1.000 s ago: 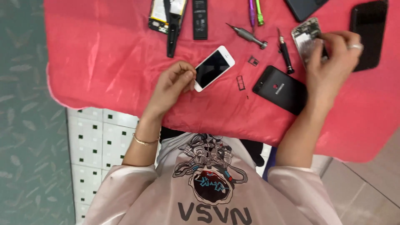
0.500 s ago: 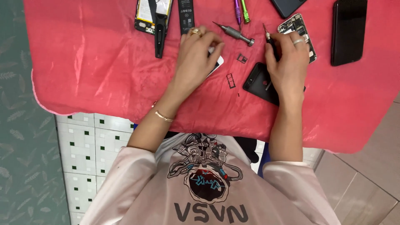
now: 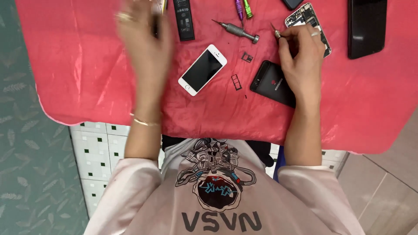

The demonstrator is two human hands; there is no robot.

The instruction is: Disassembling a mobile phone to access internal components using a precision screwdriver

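Your left hand [image 3: 141, 48] hovers blurred over the far-left part of the red cloth [image 3: 78, 65]; whether it grips anything cannot be told. Just to its right a black battery [image 3: 183, 19] lies at the far edge. A white phone [image 3: 203, 69] rests face up mid-cloth, with two small card trays [image 3: 236, 82] beside it, apparently set out loose for reach. A grey screwdriver [image 3: 237, 31] lies near the far edge. Your right hand [image 3: 300, 56] pinches a thin tool's tip [image 3: 276, 32], resting over a black phone [image 3: 272, 82], beside an opened phone frame [image 3: 305, 17].
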